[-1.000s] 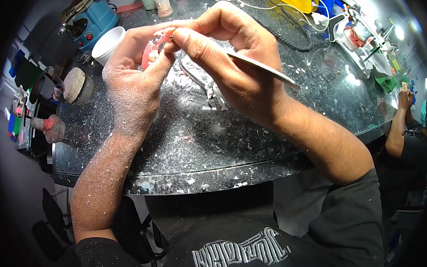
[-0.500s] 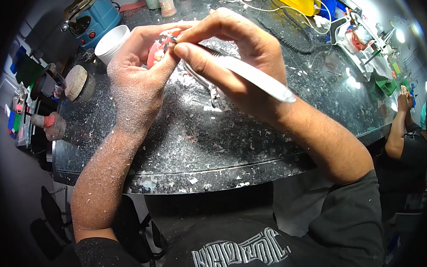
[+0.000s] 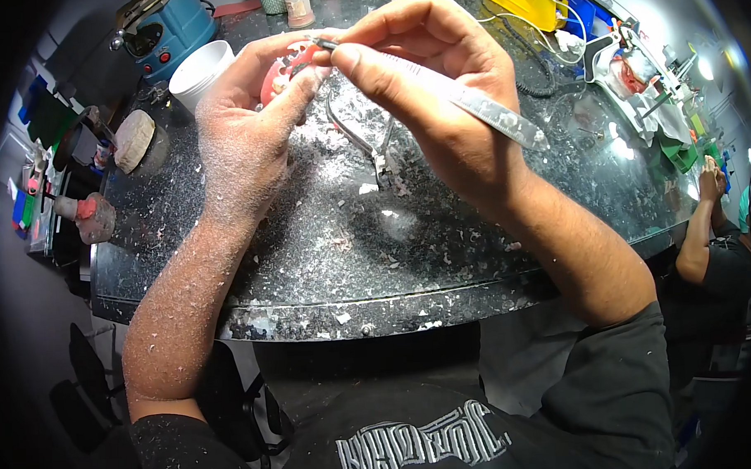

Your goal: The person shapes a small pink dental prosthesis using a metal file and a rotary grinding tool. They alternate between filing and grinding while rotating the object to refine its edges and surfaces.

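Observation:
My left hand (image 3: 243, 111), dusted with white powder, grips a pink denture-like dental piece (image 3: 277, 75) with pale, flaky bits along its edge. Between the thumb and fingers of my right hand (image 3: 448, 75) is a slim white-handled carving tool (image 3: 491, 119), held like a pen. Its dark tip points left, close to the upper edge of the pink piece; whether they touch I cannot tell. Below the hands lies a dark two-armed tool (image 3: 357, 137), resembling pliers, on the speckled black table (image 3: 335, 261).
White shavings litter the table. Left of my hands stand a white tub (image 3: 200, 75), a blue device (image 3: 174, 35) and a pale round block (image 3: 134, 142). A yellow bin (image 3: 525, 4), a coiled black cord (image 3: 535, 59) and a white frame (image 3: 635, 77) are at right; another person's arm (image 3: 698, 231) shows beyond.
My right hand has shifted slightly right and turned, so the tool's rear end now sits lower and further right. Its tip has moved up. The dark two-armed tool shows more fully.

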The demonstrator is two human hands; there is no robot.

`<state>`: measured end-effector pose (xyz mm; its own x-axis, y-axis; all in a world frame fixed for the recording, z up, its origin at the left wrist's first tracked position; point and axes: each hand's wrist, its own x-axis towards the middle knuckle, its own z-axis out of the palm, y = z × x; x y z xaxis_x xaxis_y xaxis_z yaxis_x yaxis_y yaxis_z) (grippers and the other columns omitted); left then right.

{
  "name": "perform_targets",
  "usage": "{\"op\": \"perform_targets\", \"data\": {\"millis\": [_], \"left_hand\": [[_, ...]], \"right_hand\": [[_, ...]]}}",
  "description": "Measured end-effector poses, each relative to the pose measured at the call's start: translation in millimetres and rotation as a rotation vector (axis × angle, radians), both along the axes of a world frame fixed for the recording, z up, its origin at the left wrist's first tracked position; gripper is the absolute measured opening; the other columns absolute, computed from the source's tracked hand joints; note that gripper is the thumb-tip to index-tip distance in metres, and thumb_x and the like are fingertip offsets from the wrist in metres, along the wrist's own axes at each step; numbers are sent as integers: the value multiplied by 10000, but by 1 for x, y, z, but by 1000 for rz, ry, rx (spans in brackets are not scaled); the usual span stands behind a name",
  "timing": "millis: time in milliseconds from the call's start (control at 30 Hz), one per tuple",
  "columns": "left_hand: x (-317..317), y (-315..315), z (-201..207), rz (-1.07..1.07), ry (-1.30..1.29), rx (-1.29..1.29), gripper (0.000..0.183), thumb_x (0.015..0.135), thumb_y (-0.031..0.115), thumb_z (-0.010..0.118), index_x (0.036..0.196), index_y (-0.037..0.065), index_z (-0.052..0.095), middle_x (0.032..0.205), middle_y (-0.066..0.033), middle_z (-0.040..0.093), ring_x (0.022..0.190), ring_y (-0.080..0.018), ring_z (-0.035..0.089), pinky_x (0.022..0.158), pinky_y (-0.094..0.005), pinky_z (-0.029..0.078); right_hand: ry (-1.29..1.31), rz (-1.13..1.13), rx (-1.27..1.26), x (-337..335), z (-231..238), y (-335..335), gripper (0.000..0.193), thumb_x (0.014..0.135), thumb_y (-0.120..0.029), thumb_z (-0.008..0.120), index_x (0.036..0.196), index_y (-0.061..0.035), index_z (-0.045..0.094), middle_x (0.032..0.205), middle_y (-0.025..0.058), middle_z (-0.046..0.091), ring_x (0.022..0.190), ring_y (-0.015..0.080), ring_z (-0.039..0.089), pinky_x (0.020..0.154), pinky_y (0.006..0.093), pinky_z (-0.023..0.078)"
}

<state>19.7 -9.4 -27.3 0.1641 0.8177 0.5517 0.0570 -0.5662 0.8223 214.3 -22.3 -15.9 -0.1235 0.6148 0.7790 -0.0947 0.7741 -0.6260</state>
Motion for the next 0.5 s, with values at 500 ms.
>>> {"op": "perform_targets", "data": {"millis": [500], "left_hand": [[-4, 8, -2, 47, 65, 269, 282, 1000, 41, 740, 1277, 90, 762, 1205, -36, 776, 1124, -109, 703, 990, -271, 551]], "right_hand": [[-348, -291, 541, 10, 7, 12, 235, 814, -41, 809, 955, -98, 630, 894, 79, 682, 804, 306, 704, 818, 400, 593]]}}
